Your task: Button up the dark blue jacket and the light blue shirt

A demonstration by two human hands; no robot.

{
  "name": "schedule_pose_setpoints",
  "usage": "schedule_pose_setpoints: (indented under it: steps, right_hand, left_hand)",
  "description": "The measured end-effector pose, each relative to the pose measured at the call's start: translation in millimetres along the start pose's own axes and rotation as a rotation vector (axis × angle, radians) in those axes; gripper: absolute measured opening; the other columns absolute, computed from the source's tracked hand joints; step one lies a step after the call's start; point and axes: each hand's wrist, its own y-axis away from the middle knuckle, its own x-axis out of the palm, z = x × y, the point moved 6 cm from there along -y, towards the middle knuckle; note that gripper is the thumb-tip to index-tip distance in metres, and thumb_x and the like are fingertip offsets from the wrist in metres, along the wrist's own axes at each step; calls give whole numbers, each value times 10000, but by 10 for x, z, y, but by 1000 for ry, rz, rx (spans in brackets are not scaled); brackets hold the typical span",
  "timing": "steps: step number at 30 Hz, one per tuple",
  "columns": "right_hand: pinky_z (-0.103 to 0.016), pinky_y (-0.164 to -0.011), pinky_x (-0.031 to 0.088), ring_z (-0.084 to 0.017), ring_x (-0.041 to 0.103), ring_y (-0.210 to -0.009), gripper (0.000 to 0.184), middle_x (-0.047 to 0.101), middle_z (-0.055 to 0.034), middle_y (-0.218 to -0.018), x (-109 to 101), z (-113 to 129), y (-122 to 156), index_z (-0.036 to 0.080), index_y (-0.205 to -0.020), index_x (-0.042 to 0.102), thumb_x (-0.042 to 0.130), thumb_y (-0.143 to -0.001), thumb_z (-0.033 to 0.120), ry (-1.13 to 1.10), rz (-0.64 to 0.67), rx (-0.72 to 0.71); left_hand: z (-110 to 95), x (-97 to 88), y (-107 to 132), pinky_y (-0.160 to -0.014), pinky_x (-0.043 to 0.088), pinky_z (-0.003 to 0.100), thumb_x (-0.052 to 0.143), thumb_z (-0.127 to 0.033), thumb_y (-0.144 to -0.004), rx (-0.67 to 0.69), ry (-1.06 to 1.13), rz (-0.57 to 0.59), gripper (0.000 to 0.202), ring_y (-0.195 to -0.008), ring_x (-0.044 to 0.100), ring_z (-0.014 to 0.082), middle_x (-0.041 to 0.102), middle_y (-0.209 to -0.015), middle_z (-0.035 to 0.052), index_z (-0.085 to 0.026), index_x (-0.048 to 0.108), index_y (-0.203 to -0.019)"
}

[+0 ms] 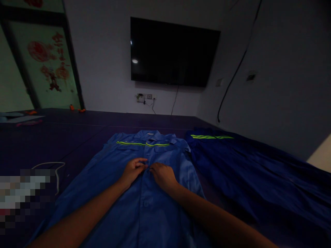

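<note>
A blue work shirt (pixel 113 187) lies spread on its back, collar away from me, with a yellow-green reflective stripe across the chest. My left hand (pixel 133 172) is at the front placket, its thumb and fingers bent around the fabric edge. Facing it, my right hand (pixel 163 174) has its fingers curled down on the other side of the same placket. Both hands hold the shirt just below the chest stripe; the small spot between the fingertips is too dark to make out. Nearer to me on the placket, a button (pixel 145 204) shows.
A darker blue garment (pixel 232 172) with a reflective stripe lies to the right. On the left are a blurred-out item (pixel 23 189) and a white cord (pixel 57 175). Beyond the dark purple floor (pixel 85 127), a television (pixel 173 51) hangs on the wall; a black cable (pixel 236 72) dangles at right.
</note>
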Motion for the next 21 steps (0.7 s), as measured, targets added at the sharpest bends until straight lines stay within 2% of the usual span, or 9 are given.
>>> schedule_pose_setpoints:
  steps: [8, 11, 14, 16, 18, 21]
  right_hand:
    - [-233, -683, 421, -172, 611, -867, 282, 652, -57, -973, 12, -63, 8, 200, -990, 591, 320, -910, 191, 17, -6, 14]
    - [-222, -694, 416, -162, 608, -885, 287, 643, -54, -1014, -15, -92, 25, 212, -1035, 578, 323, -908, 177, 4, -11, 32]
    - [-218, -724, 406, -149, 597, -910, 297, 627, -55, -1058, -64, -88, 62, 217, -1090, 551, 315, -915, 177, -14, -25, 37]
    - [-222, -726, 401, -150, 594, -895, 290, 634, -58, -1019, -95, -51, 125, 197, -1048, 567, 305, -926, 222, -25, 3, -17]
    - [-229, -709, 394, -155, 591, -854, 303, 644, -57, -939, -120, 5, 253, 174, -947, 594, 313, -926, 284, -27, 74, -135]
    - [-236, -672, 376, -151, 571, -769, 355, 633, -46, -817, -171, 30, 595, 166, -821, 601, 326, -913, 371, -25, 208, -333]
  left_hand:
    - [-23, 18, 6, -472, 266, 193, 643, -443, -627, 63, -136, 19, 448, -460, 386, 67, 491, -518, -50, -129, 600, -944]
    - [-61, 25, 36, -495, 303, 202, 644, -458, -623, 105, -235, 36, 397, -484, 428, 84, 488, -513, -47, -134, 598, -848]
    - [-123, -14, 101, -518, 331, 207, 655, -458, -610, 161, -296, -1, 374, -508, 457, 94, 493, -523, -50, -151, 568, -804]
    - [-145, -44, 167, -514, 331, 207, 654, -463, -609, 158, -313, -18, 387, -492, 457, 95, 495, -511, -58, -160, 549, -825]
    - [-145, -58, 244, -500, 325, 208, 652, -471, -607, 122, -328, -5, 400, -466, 455, 96, 504, -490, -63, -166, 534, -837]
    - [-131, -53, 350, -497, 335, 210, 642, -484, -610, 71, -345, 26, 374, -466, 486, 105, 547, -498, -52, -179, 505, -779]
